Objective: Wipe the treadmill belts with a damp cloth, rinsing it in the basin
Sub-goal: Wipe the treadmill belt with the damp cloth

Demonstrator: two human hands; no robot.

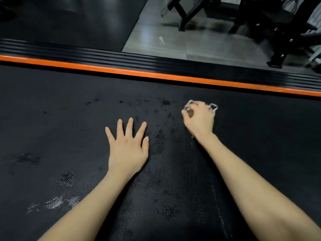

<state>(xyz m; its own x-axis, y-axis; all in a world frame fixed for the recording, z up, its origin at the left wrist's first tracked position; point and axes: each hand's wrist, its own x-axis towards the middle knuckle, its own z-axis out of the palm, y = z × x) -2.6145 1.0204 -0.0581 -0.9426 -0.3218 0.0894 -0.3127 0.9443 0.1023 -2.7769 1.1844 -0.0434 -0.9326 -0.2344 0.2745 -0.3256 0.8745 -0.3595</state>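
Right hand (198, 117) of the person is curled tight around the cloth (214, 107), so that only two small white corners of it show past the grip; it seems to press the cloth down on the belt (52, 119), near the far edge. Left hand (127, 145) lies flat on the belt with the fingers (129, 126) spread and straight, holding nothing. Between the two hands and nearer to the person the belt has dark wet patches (159, 145) and some shining spots, while the part to the right of the cloth looks dry and dull. Beyond the belt runs the orange strip (156, 75) and then the ribbed rail (121, 56). The basin I cannot see from this view.

The step in hand seems to be the wiping itself. To do it well, I would open the cloth more, because a bunched cloth touches only a small area and leaves stripes. Strokes should go across the belt from one edge to the other, each one overlapping the last, with even pressure from the palm. The dry part on the right needs a pass, and also the line just beside the orange strip, where dirt collects. If the cloth leaves drops instead of a thin film, it is too wet and should be wrung over the basin
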